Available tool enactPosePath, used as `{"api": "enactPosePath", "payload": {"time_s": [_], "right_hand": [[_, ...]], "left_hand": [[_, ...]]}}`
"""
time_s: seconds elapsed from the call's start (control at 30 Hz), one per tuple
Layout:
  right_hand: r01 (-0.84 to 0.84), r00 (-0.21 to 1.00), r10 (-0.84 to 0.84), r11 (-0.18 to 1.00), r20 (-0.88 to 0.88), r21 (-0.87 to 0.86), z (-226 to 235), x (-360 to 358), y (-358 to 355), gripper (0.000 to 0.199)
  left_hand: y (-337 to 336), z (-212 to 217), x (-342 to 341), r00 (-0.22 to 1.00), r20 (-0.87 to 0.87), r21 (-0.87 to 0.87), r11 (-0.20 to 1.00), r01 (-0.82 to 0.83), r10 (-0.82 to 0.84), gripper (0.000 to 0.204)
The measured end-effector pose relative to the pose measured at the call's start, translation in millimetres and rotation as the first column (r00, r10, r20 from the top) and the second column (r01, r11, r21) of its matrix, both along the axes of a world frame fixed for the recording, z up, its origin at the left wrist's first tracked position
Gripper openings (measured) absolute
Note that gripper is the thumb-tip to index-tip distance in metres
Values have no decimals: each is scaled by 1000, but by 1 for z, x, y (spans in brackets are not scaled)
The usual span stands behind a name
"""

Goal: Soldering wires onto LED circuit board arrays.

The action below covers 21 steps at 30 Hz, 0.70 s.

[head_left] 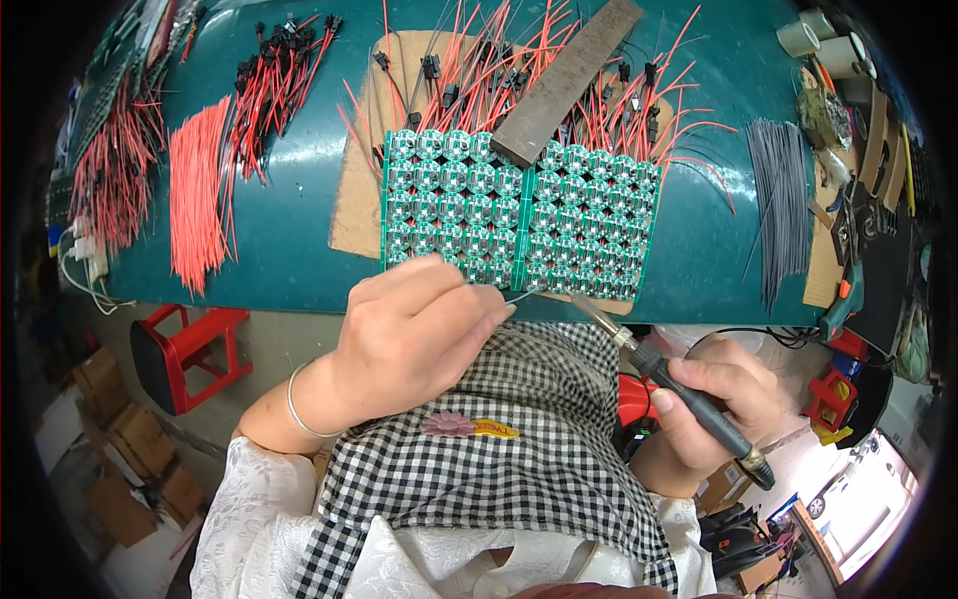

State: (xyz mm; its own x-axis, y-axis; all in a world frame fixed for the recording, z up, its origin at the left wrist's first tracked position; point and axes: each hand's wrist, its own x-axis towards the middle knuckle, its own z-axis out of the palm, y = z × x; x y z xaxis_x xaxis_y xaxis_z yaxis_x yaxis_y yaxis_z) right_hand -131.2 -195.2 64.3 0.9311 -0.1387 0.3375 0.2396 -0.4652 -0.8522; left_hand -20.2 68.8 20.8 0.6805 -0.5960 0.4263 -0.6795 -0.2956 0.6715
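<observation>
My right hand (733,389) grips a soldering iron (720,427) by its dark handle. Its metal tip points up and left, at the near edge of a green circuit board panel (521,215) made of several rows of small round boards. Closed in a pinch, my left hand (414,324) holds a thin strand of solder wire (521,297), whose end lies close to the iron's tip. That hand covers part of the panel's near left edge. Across the far edge of the panel lies a flat metal bar (567,85). Red and black wires with black connectors (469,70) spread out behind it.
Under the panel is a cardboard sheet (354,205) on the green table (289,240). Bundles of red wires (200,195) and connector leads (284,85) lie left. Dark grey wires (780,200) lie right, near pliers (843,299). A red stool (190,354) stands below left.
</observation>
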Motion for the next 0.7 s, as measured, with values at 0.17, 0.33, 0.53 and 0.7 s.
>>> {"api": "enactPosePath", "payload": {"time_s": [0.17, 0.33, 0.53, 0.7], "right_hand": [[-44, 999, 42, 998, -26, -53, -3, -6, 7, 28], [-43, 999, 41, 995, -25, -89, -4, -5, 12, 28], [-69, 996, 60, 990, -72, -125, -1, -4, 17, 28], [-62, 996, 54, 990, -65, -125, -2, -5, 17, 28]], "left_hand": [[4, -5, -7, 1000, -2, 62, 998, 5, -5, 20], [5, -6, -9, 1000, -3, 63, 998, 17, -17, 20], [2, -10, -9, 1000, -16, 63, 998, 20, -19, 21], [4, -7, -10, 999, -26, 91, 995, 34, -32, 21]]}}
